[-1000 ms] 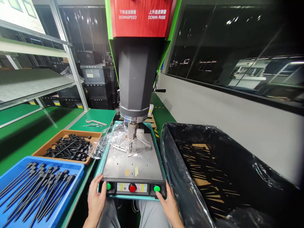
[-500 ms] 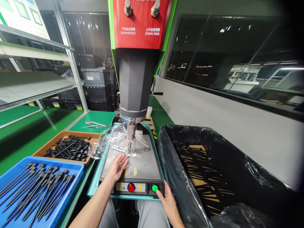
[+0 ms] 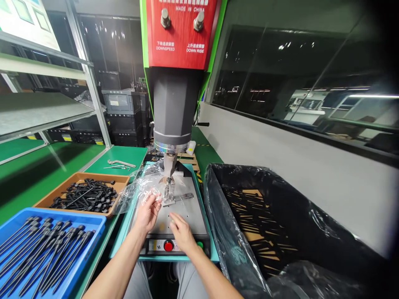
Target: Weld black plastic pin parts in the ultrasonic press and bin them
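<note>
My left hand [image 3: 148, 212] reaches over the press's steel base plate [image 3: 190, 209], fingers spread, fingertips at the crinkled clear plastic film [image 3: 141, 189] beside the small fixture [image 3: 168, 192] under the press horn [image 3: 169, 165]. My right hand [image 3: 181, 233] hovers over the front of the plate, fingers loosely extended toward the fixture, holding nothing I can see. A thin dark part [image 3: 181, 197] lies on the fixture, pointing right. The red button [image 3: 168, 246] sits on the front panel between my forearms.
The grey press head [image 3: 173, 106] hangs from a red and green column. A blue tray [image 3: 46, 249] of long black rods and a brown tray [image 3: 82, 194] of black parts sit at left. A black-bag-lined bin [image 3: 280, 232] stands at right. Tools [image 3: 120, 164] lie on the green bench.
Both hands left the green buttons on the front panel. The left moved up to the film by the fixture; the right then moved onto the plate. The view tilted up slightly.
</note>
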Available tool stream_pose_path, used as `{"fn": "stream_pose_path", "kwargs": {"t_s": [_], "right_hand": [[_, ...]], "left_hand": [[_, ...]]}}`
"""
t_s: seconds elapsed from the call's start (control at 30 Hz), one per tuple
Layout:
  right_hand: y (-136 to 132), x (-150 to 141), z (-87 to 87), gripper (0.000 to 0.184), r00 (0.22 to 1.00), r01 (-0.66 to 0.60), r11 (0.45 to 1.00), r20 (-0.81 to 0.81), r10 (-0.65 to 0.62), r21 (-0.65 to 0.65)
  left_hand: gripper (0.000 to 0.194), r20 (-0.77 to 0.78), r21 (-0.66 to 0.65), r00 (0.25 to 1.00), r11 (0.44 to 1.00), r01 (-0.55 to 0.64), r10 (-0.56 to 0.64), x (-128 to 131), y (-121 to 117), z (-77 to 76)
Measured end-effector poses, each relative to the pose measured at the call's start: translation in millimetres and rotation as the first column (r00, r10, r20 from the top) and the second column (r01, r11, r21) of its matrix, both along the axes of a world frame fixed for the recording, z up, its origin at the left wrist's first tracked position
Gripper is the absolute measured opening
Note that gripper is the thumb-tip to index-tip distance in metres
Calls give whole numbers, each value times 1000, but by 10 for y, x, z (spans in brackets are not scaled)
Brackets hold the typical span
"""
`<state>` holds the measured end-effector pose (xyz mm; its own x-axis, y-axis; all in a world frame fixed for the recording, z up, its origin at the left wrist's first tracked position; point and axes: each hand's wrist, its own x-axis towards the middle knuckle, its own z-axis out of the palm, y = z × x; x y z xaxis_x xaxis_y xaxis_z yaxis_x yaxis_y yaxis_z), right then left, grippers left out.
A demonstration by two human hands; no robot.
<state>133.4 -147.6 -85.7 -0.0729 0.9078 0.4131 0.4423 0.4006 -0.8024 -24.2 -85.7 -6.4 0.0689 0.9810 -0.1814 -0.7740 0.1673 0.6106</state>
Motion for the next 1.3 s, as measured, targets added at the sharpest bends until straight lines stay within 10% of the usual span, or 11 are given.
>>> {"fn": "stream_pose_path", "kwargs": {"t_s": [0.2,0.6,0.83,1.0,1.17,1.3], "right_hand": [[833,-141,383,51,957,232,927,102,-273,296],[1499,-20,755,26,971,237,965,16,-240,111],[1266,-49,852,33,964,241,968,-132,-231,70],[556,-145,712,38,966,91,992,-235,-111,-93],[-296,-195,709,36,864,-346,882,-475,166,-320],[-451,-182,845,33,893,-316,935,-383,234,-164]], "left_hand": [[49,-52,132,999,991,16,-9,-71,-141,168],[57,-70,107,997,994,-1,9,-74,-82,71],[61,-8,112,1000,994,-19,20,-32,27,141],[59,-17,97,999,994,-46,48,-46,83,113],[52,-162,-2,985,999,-53,52,-109,10,-140],[47,-301,-169,952,980,-104,49,-169,-185,-401]]}}
